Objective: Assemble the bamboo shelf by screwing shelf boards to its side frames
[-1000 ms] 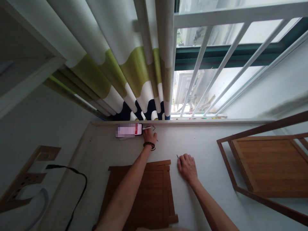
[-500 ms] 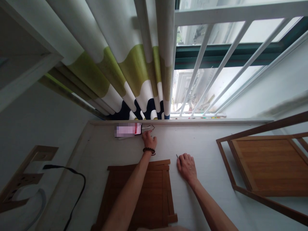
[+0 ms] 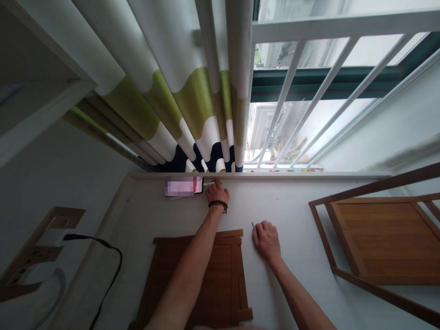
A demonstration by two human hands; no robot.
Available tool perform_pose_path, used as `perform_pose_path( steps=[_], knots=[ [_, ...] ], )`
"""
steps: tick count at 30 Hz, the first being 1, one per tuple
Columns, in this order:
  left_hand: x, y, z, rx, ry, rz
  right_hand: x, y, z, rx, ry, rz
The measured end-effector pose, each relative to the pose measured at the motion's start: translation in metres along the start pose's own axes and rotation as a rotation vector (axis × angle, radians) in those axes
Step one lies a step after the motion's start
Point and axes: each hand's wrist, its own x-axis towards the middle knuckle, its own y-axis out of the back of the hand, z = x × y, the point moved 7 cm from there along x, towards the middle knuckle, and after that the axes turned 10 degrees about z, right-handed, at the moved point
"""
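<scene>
My left hand (image 3: 217,194), with a beaded bracelet (image 3: 218,204) on its wrist, reaches to the back edge of the white surface. Its fingers are stretched toward a small bent dark piece (image 3: 220,182) and a thin white strip (image 3: 209,184); whether they touch is unclear. Just left of it lies a phone (image 3: 197,185) with a pink, blurred screen. My right hand (image 3: 266,239) rests closed on the surface. A thin dark rod (image 3: 252,224) pokes out from its fingers; the rest of the rod is hidden. Beneath my left forearm lies a brown wooden panel (image 3: 227,270).
On the right stands a wooden frame with a panel (image 3: 395,243). Curtains (image 3: 192,101) and a barred window (image 3: 309,91) rise behind the surface. At left, a black cable (image 3: 115,252) runs from a plug in the wall socket (image 3: 44,252).
My left hand has moved slightly right and farther back, to the small bent piece. My right hand stays in place with the rod. The whole view has shifted a little.
</scene>
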Motion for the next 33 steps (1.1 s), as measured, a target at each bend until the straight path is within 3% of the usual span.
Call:
perform_pose_path(
  steps=[7, 13, 16, 23, 29, 33],
  knots=[
    [0.008, -0.005, 0.008, 0.049, 0.055, -0.095, 0.0, 0.001, 0.0, -0.008, 0.0, 0.001],
    [0.021, -0.017, 0.011, 0.076, 0.118, -0.34, 0.001, 0.001, 0.0, -0.005, 0.0, -0.004],
    [0.023, -0.02, 0.01, 0.073, 0.136, -0.395, 0.001, 0.001, 0.0, -0.002, -0.003, -0.005],
    [0.006, -0.003, 0.013, 0.038, -0.019, -0.196, 0.0, 0.002, -0.001, -0.004, 0.006, 0.009],
    [-0.015, 0.004, 0.006, -0.034, -0.214, -0.171, 0.0, 0.0, -0.001, -0.027, 0.002, 0.005],
    [-0.018, 0.006, -0.005, -0.052, -0.191, -0.148, -0.001, -0.001, 0.0, -0.017, 0.0, 0.009]
  ],
)
